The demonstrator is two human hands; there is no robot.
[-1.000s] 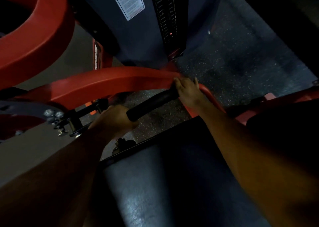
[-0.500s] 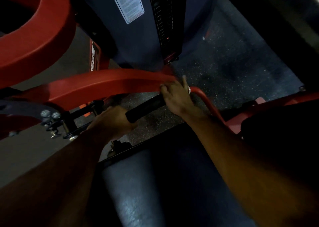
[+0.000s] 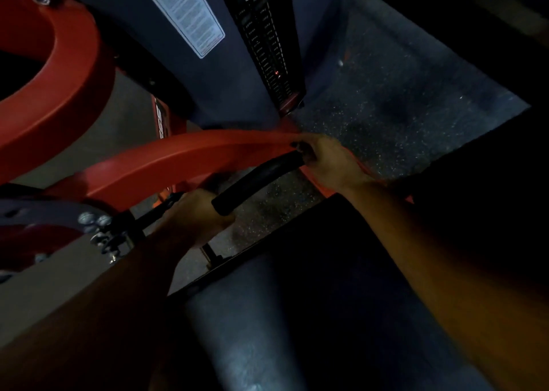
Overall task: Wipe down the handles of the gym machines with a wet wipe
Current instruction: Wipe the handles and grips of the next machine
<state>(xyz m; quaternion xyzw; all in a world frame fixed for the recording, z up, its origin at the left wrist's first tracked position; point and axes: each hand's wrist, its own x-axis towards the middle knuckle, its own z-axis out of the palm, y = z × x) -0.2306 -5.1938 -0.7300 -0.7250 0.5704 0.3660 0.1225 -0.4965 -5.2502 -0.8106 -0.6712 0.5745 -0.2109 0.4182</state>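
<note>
A black rubber handle (image 3: 255, 179) slants down to the left from the red machine arm (image 3: 166, 162). My right hand (image 3: 329, 162) grips the handle's upper end, its fingers curled round it where it meets the red arm. My left hand (image 3: 196, 215) sits just below the handle's lower free end, back of the hand up; its fingers are hidden in the dark. No wet wipe shows in either hand.
A dark padded seat (image 3: 237, 331) lies under my forearms. The grey weight tower with a white label (image 3: 187, 13) and the weight stack (image 3: 267, 49) rises ahead. A red curved frame (image 3: 59, 93) fills the left. Speckled floor (image 3: 371, 93) is on the right.
My right hand slid down the handle toward its middle half a second ago, then moved back up to the upper end. My left hand stayed under the lower end.
</note>
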